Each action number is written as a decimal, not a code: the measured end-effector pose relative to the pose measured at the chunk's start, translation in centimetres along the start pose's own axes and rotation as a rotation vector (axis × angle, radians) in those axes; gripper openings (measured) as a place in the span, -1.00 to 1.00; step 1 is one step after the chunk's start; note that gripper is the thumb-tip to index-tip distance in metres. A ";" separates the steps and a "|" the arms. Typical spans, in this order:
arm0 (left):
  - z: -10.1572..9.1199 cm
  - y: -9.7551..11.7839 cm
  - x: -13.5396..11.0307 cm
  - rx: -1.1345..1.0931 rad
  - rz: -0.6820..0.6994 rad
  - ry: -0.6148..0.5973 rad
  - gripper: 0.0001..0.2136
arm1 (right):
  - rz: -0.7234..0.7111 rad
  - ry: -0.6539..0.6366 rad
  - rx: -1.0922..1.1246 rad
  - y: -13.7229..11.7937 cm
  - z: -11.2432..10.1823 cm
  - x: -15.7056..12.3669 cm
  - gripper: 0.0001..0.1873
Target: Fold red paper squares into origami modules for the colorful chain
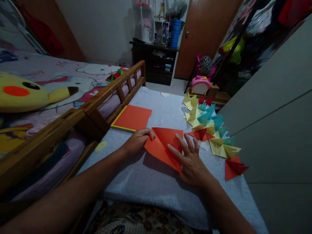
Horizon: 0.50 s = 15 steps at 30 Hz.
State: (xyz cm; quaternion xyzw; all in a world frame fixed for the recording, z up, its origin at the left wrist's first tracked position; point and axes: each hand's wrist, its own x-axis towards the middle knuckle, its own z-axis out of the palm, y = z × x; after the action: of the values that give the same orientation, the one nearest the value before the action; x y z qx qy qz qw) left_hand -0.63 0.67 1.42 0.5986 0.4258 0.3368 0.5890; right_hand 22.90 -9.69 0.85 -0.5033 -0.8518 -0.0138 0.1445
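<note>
A square sheet of orange-red paper (162, 143), creased along a diagonal, is held just above the cloth-covered table. My left hand (138, 140) pinches its left corner between thumb and fingers. Across the sheet's right side lies my right hand (191, 157), fingers spread and stretched out over the paper, its thumb hidden at the lower edge. Beyond my left hand rests a stack of coloured paper (134, 117), orange on top with a yellow edge showing.
Several folded paper pieces in yellow, teal and red (202, 117) line the table's right side. A single red folded piece (235, 168) sits nearest me. The bed's wooden rail (97, 94) borders the left, and a pale cabinet (275, 136) stands at the right.
</note>
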 end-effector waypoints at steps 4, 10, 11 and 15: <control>0.1 0.2 0.0 -0.044 -0.022 -0.028 -0.90 | -0.026 0.134 -0.040 -0.1 0.1 0.1 -0.40; -0.2 0.0 0.0 0.170 0.090 -0.138 -0.82 | -0.178 0.220 -0.045 -0.4 0.9 0.2 -0.71; -0.3 0.0 0.0 0.246 0.137 -0.153 -0.80 | -0.177 0.218 -0.047 -0.4 1.0 0.2 -0.73; -1.3 0.9 -1.0 0.738 0.476 -0.166 -0.79 | -0.154 0.235 -0.026 -0.6 1.4 0.3 -0.80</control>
State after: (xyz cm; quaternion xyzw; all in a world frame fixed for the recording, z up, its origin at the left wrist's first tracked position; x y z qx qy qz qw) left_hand -2.15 0.33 2.50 0.8751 0.3190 0.2392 0.2742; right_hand 21.93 -9.53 -0.35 -0.4330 -0.8650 -0.0946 0.2351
